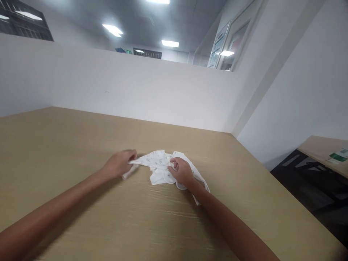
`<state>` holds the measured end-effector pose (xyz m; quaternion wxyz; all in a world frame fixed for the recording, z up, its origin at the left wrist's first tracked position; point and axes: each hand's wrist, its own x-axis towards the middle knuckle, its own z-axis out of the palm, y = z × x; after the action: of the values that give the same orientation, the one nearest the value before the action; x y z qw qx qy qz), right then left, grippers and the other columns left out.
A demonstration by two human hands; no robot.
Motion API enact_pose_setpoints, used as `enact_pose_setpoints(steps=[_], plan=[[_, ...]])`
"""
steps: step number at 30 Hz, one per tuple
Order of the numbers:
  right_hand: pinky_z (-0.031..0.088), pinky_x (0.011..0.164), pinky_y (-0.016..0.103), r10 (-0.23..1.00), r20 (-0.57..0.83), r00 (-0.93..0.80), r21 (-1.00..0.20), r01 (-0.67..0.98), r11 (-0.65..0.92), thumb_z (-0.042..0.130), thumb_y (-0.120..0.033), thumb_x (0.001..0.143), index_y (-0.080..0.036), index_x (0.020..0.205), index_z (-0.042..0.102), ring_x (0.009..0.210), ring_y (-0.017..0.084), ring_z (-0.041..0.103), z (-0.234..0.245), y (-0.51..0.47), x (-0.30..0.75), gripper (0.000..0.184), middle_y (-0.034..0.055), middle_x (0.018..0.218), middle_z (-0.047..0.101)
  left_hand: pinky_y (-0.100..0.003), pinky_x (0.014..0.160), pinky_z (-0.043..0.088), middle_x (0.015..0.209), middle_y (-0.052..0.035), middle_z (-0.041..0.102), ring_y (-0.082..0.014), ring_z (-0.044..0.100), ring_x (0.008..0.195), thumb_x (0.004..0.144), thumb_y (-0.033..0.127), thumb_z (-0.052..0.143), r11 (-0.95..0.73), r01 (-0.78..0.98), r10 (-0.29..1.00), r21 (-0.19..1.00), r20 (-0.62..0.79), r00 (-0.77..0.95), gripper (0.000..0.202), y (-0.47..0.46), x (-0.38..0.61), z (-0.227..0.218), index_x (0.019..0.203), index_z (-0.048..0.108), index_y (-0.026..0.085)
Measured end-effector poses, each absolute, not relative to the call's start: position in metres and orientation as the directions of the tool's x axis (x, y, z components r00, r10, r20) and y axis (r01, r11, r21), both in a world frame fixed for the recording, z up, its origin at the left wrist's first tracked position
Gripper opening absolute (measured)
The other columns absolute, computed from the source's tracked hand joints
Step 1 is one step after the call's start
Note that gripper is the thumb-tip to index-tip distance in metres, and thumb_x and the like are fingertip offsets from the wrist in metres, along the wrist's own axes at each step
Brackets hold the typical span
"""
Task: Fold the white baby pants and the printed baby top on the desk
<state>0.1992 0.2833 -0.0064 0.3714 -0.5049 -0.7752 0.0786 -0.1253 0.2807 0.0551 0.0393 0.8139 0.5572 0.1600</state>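
A small white baby garment [157, 159] with a sparse print lies crumpled on the tan table [108, 217]. My left hand [121, 164] is closed on one narrow end of it, pulled out to the left and lifted a little; a strip of cloth hangs below the fingers. Over the garment's middle, my right hand [181, 171] pinches the fabric between thumb and fingers. Part of the cloth runs out to the right, beneath and beyond my right wrist, where the forearm hides some of it.
A low white partition [141, 90] borders the table's far side, and a white wall [299, 79] rises at the right. Beyond the table's right edge stands another surface [320, 145] with a green-and-white packet [338, 155] on it and dark framework below.
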Motion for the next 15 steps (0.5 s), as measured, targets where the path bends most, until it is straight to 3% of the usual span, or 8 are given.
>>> enact_pose_setpoints(steps=[4, 7, 11, 15], plan=[[0.037, 0.072, 0.025, 0.842, 0.5, -0.202, -0.484, 0.741, 0.466, 0.073, -0.023, 0.085, -0.017, 0.1, 0.067, 0.074, 0.015, 0.054, -0.006, 0.284, 0.198, 0.018, 0.0007, 0.081, 0.062, -0.031, 0.065, 0.03, 0.098, -0.0085, 0.061, -0.0234, 0.053, 0.088, 0.078, -0.001, 0.044, -0.37, 0.924, 0.742, -0.096, 0.567, 0.357, 0.026, 0.295, -0.146, 0.075, 0.088, 0.058, 0.018], [0.038, 0.073, 0.026, 0.848, 0.488, -0.207, -0.477, 0.751, 0.457, 0.072, -0.022, 0.086, -0.017, 0.101, 0.067, 0.075, 0.015, 0.055, -0.005, 0.283, 0.197, 0.017, 0.0007, 0.082, 0.062, -0.035, 0.077, 0.036, 0.094, -0.0107, 0.059, -0.0256, 0.052, 0.089, 0.082, -0.002, 0.042, -0.429, 0.869, 0.686, -0.246, 0.537, 0.491, 0.026, 0.3, -0.167, 0.061, 0.084, 0.06, 0.017], [0.04, 0.074, 0.026, 0.859, 0.443, -0.258, -0.484, 0.738, 0.471, 0.075, -0.024, 0.086, -0.017, 0.099, 0.068, 0.076, 0.015, 0.056, 0.006, 0.28, 0.197, 0.017, 0.0009, 0.083, 0.064, -0.038, 0.085, 0.037, 0.107, -0.0116, 0.063, -0.0279, 0.054, 0.1, 0.085, 0.001, 0.044, -0.523, 0.821, 0.741, -0.228, 0.356, 0.57, 0.031, 0.294, -0.195, 0.021, 0.097, 0.067, 0.018], [0.043, 0.073, 0.026, 0.858, 0.443, -0.258, -0.529, 0.698, 0.483, 0.074, -0.027, 0.087, -0.017, 0.101, 0.069, 0.07, 0.012, 0.055, 0.033, 0.273, 0.21, 0.018, 0.0018, 0.09, 0.067, -0.04, 0.089, 0.037, 0.116, -0.0096, 0.063, -0.0291, 0.054, 0.107, 0.081, 0.005, 0.047, -0.522, 0.843, 0.773, -0.128, 0.347, 0.531, 0.035, 0.283, -0.199, 0.017, 0.105, 0.067, 0.022]])
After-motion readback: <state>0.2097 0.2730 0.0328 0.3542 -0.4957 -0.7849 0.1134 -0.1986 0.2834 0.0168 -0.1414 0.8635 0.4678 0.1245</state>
